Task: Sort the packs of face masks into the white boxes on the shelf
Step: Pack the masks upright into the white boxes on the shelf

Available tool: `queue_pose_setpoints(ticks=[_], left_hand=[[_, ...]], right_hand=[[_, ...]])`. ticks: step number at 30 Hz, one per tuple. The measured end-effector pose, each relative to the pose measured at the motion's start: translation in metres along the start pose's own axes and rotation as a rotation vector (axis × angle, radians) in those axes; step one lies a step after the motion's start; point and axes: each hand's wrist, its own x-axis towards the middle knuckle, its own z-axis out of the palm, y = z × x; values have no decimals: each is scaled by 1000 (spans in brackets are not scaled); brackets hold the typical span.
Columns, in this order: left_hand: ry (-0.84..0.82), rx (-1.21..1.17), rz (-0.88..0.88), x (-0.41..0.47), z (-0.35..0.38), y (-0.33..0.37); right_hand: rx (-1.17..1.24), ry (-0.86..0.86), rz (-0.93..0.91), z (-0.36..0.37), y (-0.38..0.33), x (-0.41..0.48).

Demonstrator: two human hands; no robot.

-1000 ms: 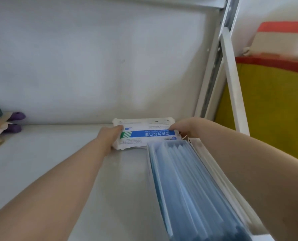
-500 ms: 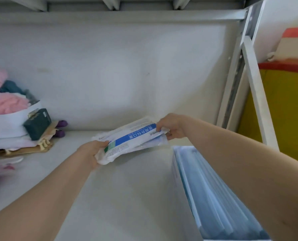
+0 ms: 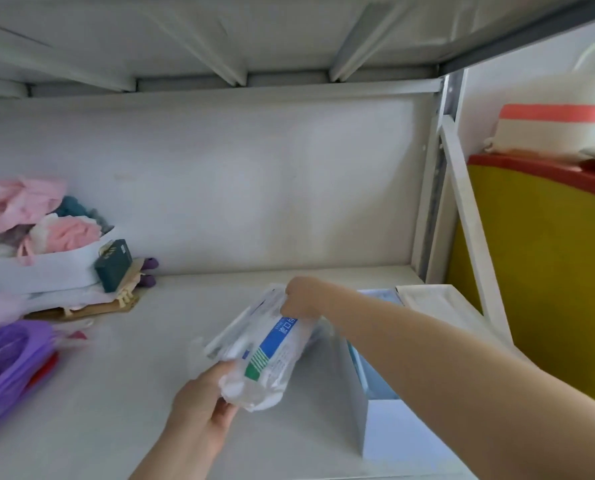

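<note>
Swung round since half a second ago, the pack of face masks (image 3: 272,351) no longer lies crosswise between the hands. It now runs from near to far, tilted, its near end low and drawn toward the person, clear of the shelf board (image 3: 116,393). The left hand (image 3: 199,405) grips that near end, thumb on the wrapper; its fingertips are hidden beneath the pack. The right hand (image 3: 301,297) pinches the far, raised end with curled fingers. The blue band on the wrapper carries white characters too blurred to read.

The right forearm crosses the white box (image 3: 393,431) just right of the pack, so only a strip of the blue masks (image 3: 358,365) inside shows. A second white box (image 3: 434,299) stands behind it; I cannot tell what it holds.

More of the ribbed underside of the upper shelf (image 3: 220,46) shows than before. At the left stand a white bin of pink cloth (image 3: 46,268), a dark green carton (image 3: 114,265) leaning on it, and a smeared purple plastic thing (image 3: 12,362) cut off by the edge. Beyond the grey upright, a yellow panel with a red rim (image 3: 549,271) bears a red-banded basket (image 3: 556,129).
</note>
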Motion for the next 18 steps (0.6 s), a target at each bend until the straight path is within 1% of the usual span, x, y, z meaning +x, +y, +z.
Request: queue_pose_setpoints(ticks=[3, 5, 8, 11, 12, 13, 15, 16, 17, 18], left_hand=[[19, 12, -3, -11, 19, -15], [18, 17, -17, -19, 28, -23], [-42, 79, -85, -43, 35, -33], [-91, 200, -171, -62, 28, -35], [-92, 300, -160, -66, 26, -32], [-78, 464, -115, -67, 24, -28], [22, 970, 43, -63, 22, -15], [72, 1185, 152, -59, 21, -8], [122, 1328, 237, -51, 21, -3], [163, 1390, 296, -42, 22, 1]], right_hand=[[-66, -15, -39, 9, -9, -20], [-12, -46, -40, 16, -16, -34], [28, -94, -56, 26, -22, -50], [-9, -44, -44, 40, -23, -63], [-37, -35, -51, 47, -21, -66], [-67, -31, -61, 54, -18, -66], [-76, -24, -57, 67, -13, -66], [-27, -2, -43, 71, -11, -66], [43, 25, -33, 70, -10, -67], [88, 75, -48, 66, -9, -71]])
